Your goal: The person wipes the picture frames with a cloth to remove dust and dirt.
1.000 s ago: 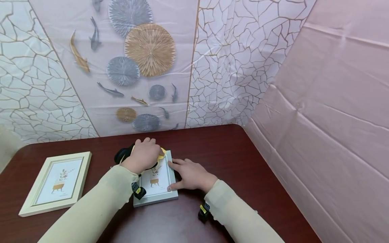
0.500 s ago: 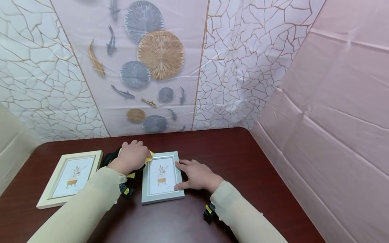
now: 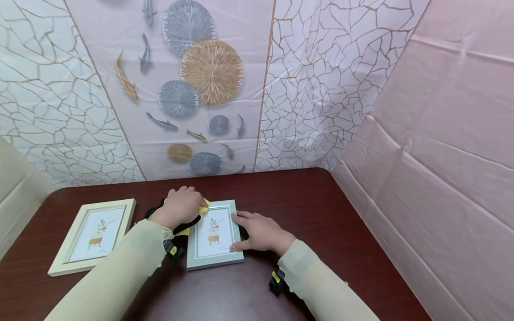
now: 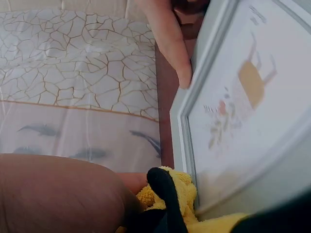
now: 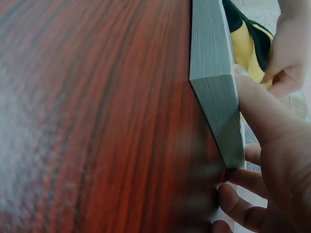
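A pale grey-blue picture frame [image 3: 214,263] with a potted-plant print lies flat on the dark red wood table [image 3: 289,196]. Over its upper left corner, my left hand [image 3: 181,206] grips a yellow cloth [image 3: 204,206] with black edging; the left wrist view has the bunched cloth [image 4: 180,189] against the frame's border. My right hand [image 3: 261,232] holds the frame's right side. In the right wrist view the thumb of that hand [image 5: 286,160] lies on the frame's face edge, with the other fingers bent along its side. My left palm hides part of the cloth.
A cream picture frame [image 3: 58,263] with a similar print lies to the left, beside my left forearm. A patterned wall covering [image 3: 225,147] hangs behind the table, and a pink fabric wall [image 3: 441,160] runs along the right.
My left hand has swept the cloth left off the frame's upper right part, then slightly right again onto its left border. My right hand keeps its place on the frame. The head view has shifted.
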Demonstrator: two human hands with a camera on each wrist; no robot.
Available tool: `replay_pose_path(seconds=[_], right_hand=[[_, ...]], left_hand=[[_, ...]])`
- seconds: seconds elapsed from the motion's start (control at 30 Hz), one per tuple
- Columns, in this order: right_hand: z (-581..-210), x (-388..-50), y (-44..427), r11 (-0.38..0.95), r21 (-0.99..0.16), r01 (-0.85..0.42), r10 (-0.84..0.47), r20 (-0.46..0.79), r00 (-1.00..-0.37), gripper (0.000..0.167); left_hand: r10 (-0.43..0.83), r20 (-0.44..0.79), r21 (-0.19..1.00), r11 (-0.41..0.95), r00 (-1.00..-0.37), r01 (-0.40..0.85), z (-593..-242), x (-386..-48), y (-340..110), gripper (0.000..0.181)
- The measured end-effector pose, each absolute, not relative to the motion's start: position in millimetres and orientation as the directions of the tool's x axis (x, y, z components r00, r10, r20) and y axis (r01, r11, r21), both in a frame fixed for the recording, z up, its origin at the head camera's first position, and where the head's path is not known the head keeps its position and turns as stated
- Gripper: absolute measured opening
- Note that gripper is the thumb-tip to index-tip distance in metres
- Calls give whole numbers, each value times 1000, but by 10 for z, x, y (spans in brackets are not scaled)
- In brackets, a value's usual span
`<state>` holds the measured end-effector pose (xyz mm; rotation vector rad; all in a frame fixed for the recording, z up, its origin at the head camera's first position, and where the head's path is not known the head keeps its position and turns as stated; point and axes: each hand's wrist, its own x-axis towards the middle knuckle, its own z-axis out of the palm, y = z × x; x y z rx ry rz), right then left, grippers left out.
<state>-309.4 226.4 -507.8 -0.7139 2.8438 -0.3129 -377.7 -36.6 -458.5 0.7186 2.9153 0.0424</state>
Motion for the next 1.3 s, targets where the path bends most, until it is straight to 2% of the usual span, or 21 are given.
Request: replay_pose_path(seconds=[0.37,0.8,1.1,1.3], right_hand=[[-5054,-3095,2233,856,-227,-465,-500,-130,-856,100],[-5120,-3098,2286,867,-233,-440,-478,-143,-867,101],[-5132,-3082,2254,862,-262,-435,-480,-141,-866,100],[-5134,-3090,2289,866,-263,-425,-471,-143,-871,100]], left_hand=[[511,-101,56,860,-854,508,-4602,-3813,-22,31],[526,-104,28,850,-844,526,-4636,-3803,166,28],[504,-115,-12,861,-856,508,-4559,-3771,34,26],[482,-135,4,874,-866,486,-4528,-3774,-149,27]])
